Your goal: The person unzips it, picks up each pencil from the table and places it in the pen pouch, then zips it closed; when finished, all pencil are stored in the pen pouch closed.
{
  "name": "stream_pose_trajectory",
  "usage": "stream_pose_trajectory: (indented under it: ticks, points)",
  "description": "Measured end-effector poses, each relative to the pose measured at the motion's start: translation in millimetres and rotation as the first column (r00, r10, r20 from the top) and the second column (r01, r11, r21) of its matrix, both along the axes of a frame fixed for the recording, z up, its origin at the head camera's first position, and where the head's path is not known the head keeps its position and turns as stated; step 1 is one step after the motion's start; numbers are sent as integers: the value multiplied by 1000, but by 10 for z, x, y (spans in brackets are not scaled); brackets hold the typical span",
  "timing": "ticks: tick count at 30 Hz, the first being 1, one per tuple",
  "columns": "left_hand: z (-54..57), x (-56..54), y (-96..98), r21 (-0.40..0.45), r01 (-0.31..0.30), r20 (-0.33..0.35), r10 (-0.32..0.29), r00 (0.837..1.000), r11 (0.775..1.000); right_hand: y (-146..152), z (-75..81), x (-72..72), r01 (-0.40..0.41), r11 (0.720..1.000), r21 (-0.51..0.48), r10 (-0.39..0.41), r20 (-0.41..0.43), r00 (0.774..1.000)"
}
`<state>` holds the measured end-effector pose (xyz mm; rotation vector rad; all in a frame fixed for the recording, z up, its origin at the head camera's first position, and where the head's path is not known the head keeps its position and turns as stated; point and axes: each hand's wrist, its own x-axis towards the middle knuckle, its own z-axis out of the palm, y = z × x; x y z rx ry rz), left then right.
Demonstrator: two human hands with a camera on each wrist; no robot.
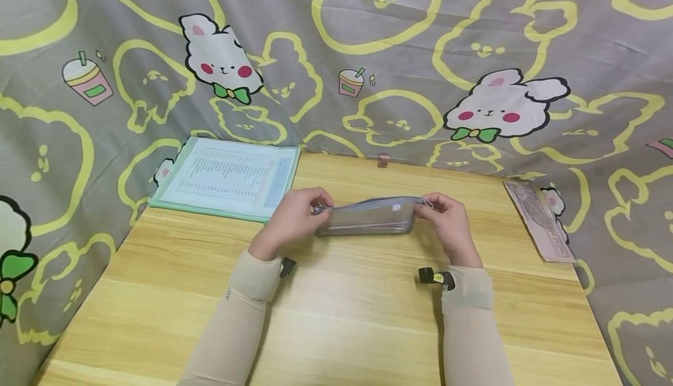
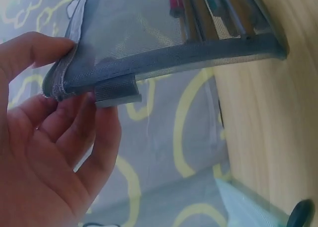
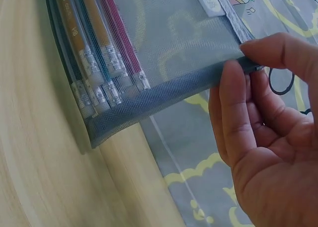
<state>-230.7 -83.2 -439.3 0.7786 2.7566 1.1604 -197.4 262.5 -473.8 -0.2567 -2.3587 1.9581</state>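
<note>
Both hands hold a grey mesh pencil case [image 1: 363, 219] by its two upper corners, its long side facing the person. At its left end the left hand [image 1: 299, 214] pinches the zipper edge between thumb and fingers, close to a small fabric tab [image 2: 117, 90]. The right hand [image 1: 447, 222] pinches the opposite corner, where a dark cord loop [image 3: 281, 83] hangs out. Through the mesh, several pencils [image 3: 89, 43] with metal ferrules and erasers lie along the bottom, in brown, teal and magenta. A white label [image 3: 210, 3] sits near the zipper.
A green-edged folder [image 1: 226, 178] with a printed sheet lies at the table's back left. At the right edge is a pinkish printed paper [image 1: 538, 219]. A small reddish piece [image 1: 384, 161] lies at the back edge. A patterned curtain [image 1: 315, 53] surrounds the wooden table [image 1: 357, 327].
</note>
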Motion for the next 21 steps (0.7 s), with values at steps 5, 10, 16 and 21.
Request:
stream_pose_trajectory:
  ticks: [5,10,16,21]
  points:
    - [-31,-54,-94,-6,-19,-6,19,1000,1000,21,2,19,-12,999,33,11,23,1000]
    - [-34,-79,-130,-16,-23,-16,22,1000,1000,47,17,45,-35,993,110,30,44,999]
    - [4,-64,-130,-16,-52,-20,52,998,999,67,43,58,-53,988,145,51,13,999]
    - [-9,-67,-126,-36,-93,-8,92,996,995,51,28,52,-70,990,124,68,21,997]
